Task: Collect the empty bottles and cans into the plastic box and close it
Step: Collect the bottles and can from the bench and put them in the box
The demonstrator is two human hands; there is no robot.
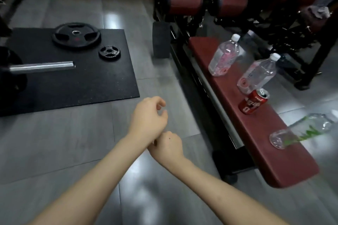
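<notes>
Item 1: clear bottle with pink label [224,56], white cap on, standing on the dark red bench pad [256,129] toward its far end.

Item 2: second clear bottle [257,75], white cap, standing on the bench nearer to me than item 1, apart from it.

Item 3: red can [253,101], tab end open and up, on the bench just beside the base of item 2; whether they touch I cannot tell.

Item 4: clear bottle with green label [303,130], lying on its side across the bench's right edge, toward the near end, well apart from the can. It is blurred.

Item 5: my left hand [149,117], over the grey floor [54,142] left of the bench, empty, fingers loosely curled inward, thumb and forefinger tips close but with nothing between them.

Item 6: my right hand [167,145], also left of the bench, empty, fingers curled under, knuckles resting against my left wrist.

Item 7: black rubber mat [82,82] on the floor, far left of the bench. On it: a large weight plate [76,34], a small weight plate [109,52] and the steel end of a barbell [42,66].

Item 8: black-framed gym machine with dark red roller pads [184,1], beyond the bench's far end.
</notes>
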